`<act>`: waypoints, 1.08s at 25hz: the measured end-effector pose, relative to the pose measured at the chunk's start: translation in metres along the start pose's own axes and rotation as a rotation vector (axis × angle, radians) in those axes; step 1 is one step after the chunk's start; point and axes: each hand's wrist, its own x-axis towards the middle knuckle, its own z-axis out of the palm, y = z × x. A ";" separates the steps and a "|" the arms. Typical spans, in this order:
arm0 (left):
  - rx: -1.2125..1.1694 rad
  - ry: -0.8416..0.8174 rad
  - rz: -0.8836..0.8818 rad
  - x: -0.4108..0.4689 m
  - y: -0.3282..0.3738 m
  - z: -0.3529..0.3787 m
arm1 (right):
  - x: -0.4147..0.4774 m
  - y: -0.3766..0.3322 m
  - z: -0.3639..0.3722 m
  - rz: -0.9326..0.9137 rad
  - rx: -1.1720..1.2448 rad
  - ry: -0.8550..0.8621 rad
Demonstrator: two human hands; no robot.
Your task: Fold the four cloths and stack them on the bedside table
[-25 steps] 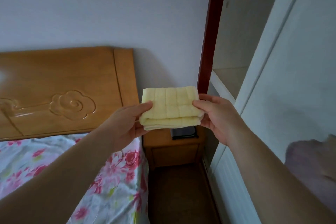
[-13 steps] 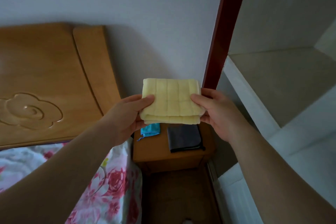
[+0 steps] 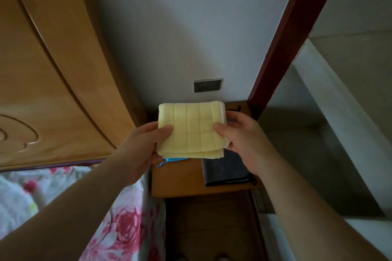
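Note:
A folded pale yellow cloth (image 3: 191, 129) with a quilted grid hangs in the air above the wooden bedside table (image 3: 180, 182). My left hand (image 3: 140, 144) pinches its left edge, thumb on top. My right hand (image 3: 244, 140) pinches its right edge the same way. On the table lies a folded dark grey cloth (image 3: 224, 167) at the right. A blue cloth (image 3: 171, 160) peeks out from under the yellow one at the left, mostly hidden.
A wooden headboard (image 3: 53, 82) and a bed with a floral sheet (image 3: 118, 229) lie to the left. A dark red post (image 3: 286, 38) and a white shelf unit (image 3: 339, 112) stand at the right. A wall socket (image 3: 207, 85) sits above the table.
The view has moved closer to and tilted down over the bedside table. Both hands have carried the yellow cloth forward, so it now hangs over the table's back half.

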 end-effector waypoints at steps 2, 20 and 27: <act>-0.006 0.019 -0.031 0.019 -0.025 -0.017 | 0.019 0.030 0.014 0.043 0.013 -0.004; 0.215 0.213 -0.194 0.142 -0.256 -0.080 | 0.110 0.267 0.062 0.166 -0.338 0.048; 0.603 0.342 -0.103 0.148 -0.256 -0.079 | 0.125 0.286 0.081 0.006 -0.903 0.117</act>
